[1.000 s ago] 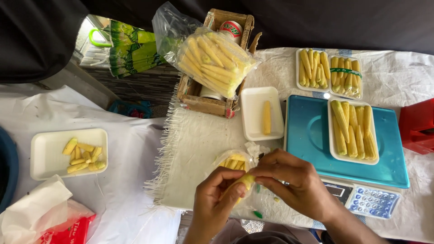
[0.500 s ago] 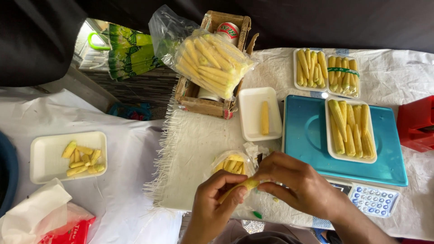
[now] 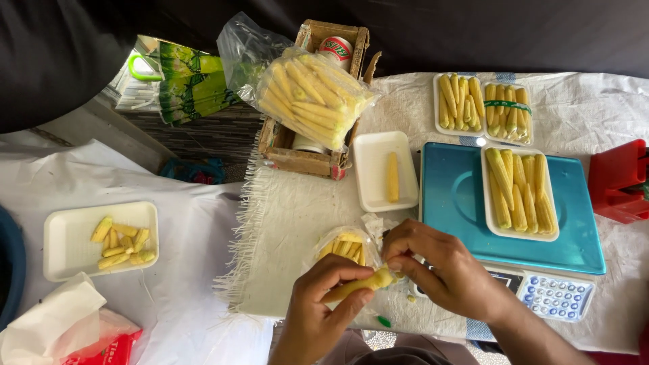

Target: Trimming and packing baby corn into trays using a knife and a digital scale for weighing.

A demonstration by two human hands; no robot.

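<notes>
- Yellow baby corn ear (image 3: pixel 358 285) is pinched in my left hand (image 3: pixel 324 307) — fingers curled shut round its lower part, just in front of the small plastic bag of corn (image 3: pixel 345 247).
- My right hand (image 3: pixel 439 270) is closed on the ear's tip end, thumb and fingertips working at it; compared with a second ago both hands sit about where they were, the ear tilted a little flatter. I read that as trimming or peeling going on, not finished.
- Head view, rest: white tray (image 3: pixel 385 169) holds one ear and the tray on the teal scale (image 3: pixel 446 203) is full, same as before.
- Hard to make out: whether the right hand holds a blade — hidden by the fingers. The green bit (image 3: pixel 383 321) at the mat edge is too small to tell. The scale's keypad is partly covered by my right wrist.
</notes>
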